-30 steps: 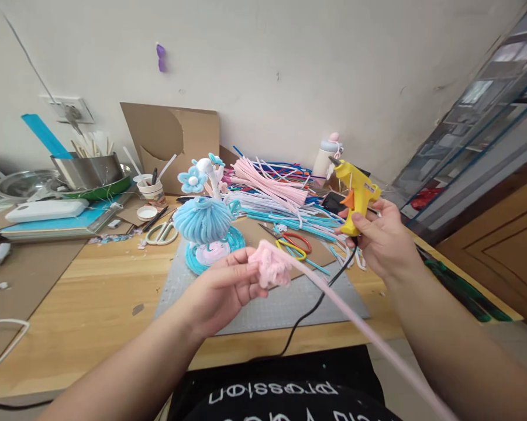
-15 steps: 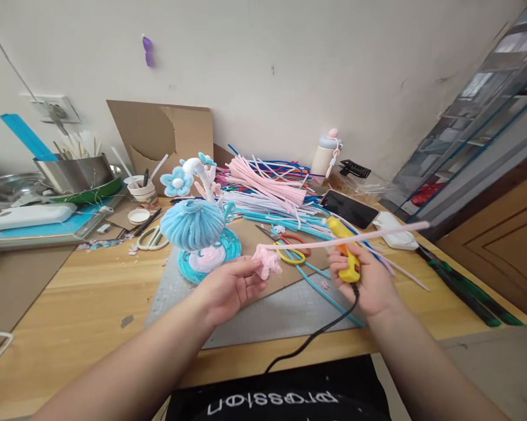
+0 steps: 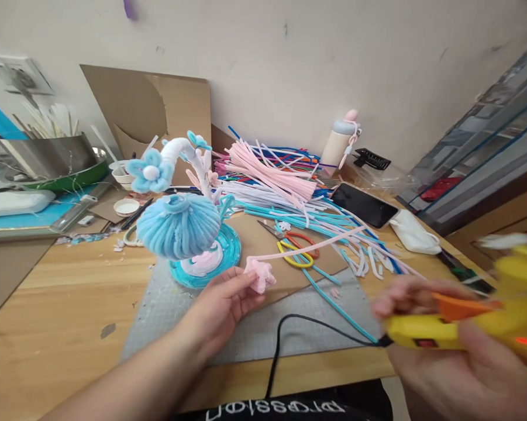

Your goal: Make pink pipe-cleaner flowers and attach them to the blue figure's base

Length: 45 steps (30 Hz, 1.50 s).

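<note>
My left hand pinches a small pink pipe-cleaner flower whose long pink stem trails up and to the right over the table. My right hand, blurred at the lower right, grips a yellow glue gun with an orange trigger; its black cord runs across the grey cutting mat. Just beyond my left hand stands a blue pipe-cleaner figure on a round blue and pink base, with a blue flower on a white curved stalk.
A heap of pink, white and blue pipe cleaners lies behind the mat, with red and yellow scissors in front. A phone, a white mask, a bottle, cardboard and a metal pot stand around.
My right hand has swung the glue gun down and far to the right, close to the camera. My left hand keeps the pink flower, its stem now lower. The view has shifted closer.
</note>
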### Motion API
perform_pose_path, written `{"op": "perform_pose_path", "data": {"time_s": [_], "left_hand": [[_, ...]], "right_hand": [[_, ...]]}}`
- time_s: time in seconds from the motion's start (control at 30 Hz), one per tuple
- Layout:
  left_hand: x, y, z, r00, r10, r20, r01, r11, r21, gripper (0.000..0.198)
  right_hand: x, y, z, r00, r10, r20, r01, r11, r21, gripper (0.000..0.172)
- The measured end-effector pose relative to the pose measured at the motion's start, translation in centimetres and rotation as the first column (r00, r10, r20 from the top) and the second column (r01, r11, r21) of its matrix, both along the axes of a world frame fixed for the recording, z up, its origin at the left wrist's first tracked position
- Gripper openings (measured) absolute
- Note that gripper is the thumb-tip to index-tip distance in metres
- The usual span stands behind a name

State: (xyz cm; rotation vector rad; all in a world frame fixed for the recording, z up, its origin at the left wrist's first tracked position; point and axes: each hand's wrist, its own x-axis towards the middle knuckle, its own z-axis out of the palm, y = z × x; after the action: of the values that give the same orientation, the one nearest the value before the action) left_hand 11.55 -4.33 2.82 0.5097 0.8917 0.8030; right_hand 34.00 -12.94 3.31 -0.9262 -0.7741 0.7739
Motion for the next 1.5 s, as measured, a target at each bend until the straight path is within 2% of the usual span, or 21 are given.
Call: {"op": "perform_pose_path", "data": {"time_s": [0.03,0.1,0.17,0.23,0.3,0.53,0.67,0.8,0.93,1.03,1.2,1.27,1.33,1.37,1.5], "left_hand": [[0.1,-0.2,-0.1,1.0,-0.015,-0.006,0.015,0.999,0.045,0.014],[0.1,-0.6,-0.1,0.998,-0.044,-0.032,0.048,0.99,0.129,0.018],[0.1,-1.0,-0.1,0.994,-0.081,-0.079,0.094,0.978,0.188,0.022],[0.1,-1.3,0.0,0.985,-0.113,-0.132,0.143,0.96,0.241,0.025],[-0.1,-1.4,0.1,0.976,-0.126,-0.18,0.176,0.939,0.295,0.027],[-0.1,-1.2,0.3,0.97,-0.124,-0.211,0.203,0.892,0.405,0.026],[0.1,-1.4,0.1,0.973,-0.126,-0.194,0.196,0.894,0.403,0.028],[-0.1,-1.9,0.3,0.972,-0.111,-0.207,0.199,0.858,0.474,0.032],[-0.3,-2.3,1.0,0.938,-0.006,-0.345,0.21,0.803,0.558,0.022],[-0.3,-2.5,1.3,0.923,0.062,-0.38,0.195,0.776,0.6,0.016],[-0.5,-2.5,0.4,0.933,0.1,-0.345,0.134,0.795,0.592,0.014],[-0.7,-2.6,-0.1,0.916,0.153,-0.37,0.122,0.774,0.621,0.012],[-1.0,-2.7,-0.2,0.878,0.255,-0.405,0.123,0.697,0.706,0.012],[-1.1,-2.8,-0.2,0.857,0.309,-0.411,0.138,0.631,0.763,0.014],[-2.0,-3.1,0.3,0.789,0.478,-0.387,0.29,0.266,0.919,0.038]], "right_hand": [[-0.6,0.1,-0.2,0.987,0.158,-0.003,-0.158,0.987,-0.035,0.021],[-1.7,0.9,-0.8,0.9,0.433,-0.048,-0.436,0.897,-0.076,0.022],[-2.8,2.0,-1.4,0.823,0.565,-0.066,-0.568,0.822,-0.045,0.02],[-3.6,3.2,-1.8,0.782,0.619,-0.069,-0.623,0.782,-0.038,0.02],[-4.1,3.9,-1.9,0.779,0.624,-0.065,-0.627,0.778,-0.041,0.022],[-4.6,4.2,-1.4,0.842,0.536,0.052,-0.535,0.844,-0.042,0.019],[-4.9,4.5,-1.0,0.852,0.521,0.052,-0.522,0.853,0.006,0.019],[-4.9,4.6,-0.3,0.842,0.529,0.107,-0.533,0.846,0.013,0.017],[-4.6,4.2,-0.3,0.822,0.536,0.194,-0.536,0.842,-0.054,0.019],[-4.4,3.7,-0.5,0.823,0.525,0.217,-0.527,0.848,-0.051,0.019],[-4.0,2.8,-1.3,0.825,0.488,0.285,-0.498,0.866,-0.044,0.022],[-4.0,2.6,-1.5,0.819,0.491,0.297,-0.506,0.862,-0.03,0.022],[-4.0,2.5,-1.3,0.806,0.509,0.301,-0.536,0.844,0.005,0.021],[-4.1,2.4,-1.2,0.799,0.521,0.3,-0.553,0.833,0.027,0.021],[-4.4,2.2,-0.5,0.819,0.511,0.259,-0.55,0.829,0.104,0.02]]}}
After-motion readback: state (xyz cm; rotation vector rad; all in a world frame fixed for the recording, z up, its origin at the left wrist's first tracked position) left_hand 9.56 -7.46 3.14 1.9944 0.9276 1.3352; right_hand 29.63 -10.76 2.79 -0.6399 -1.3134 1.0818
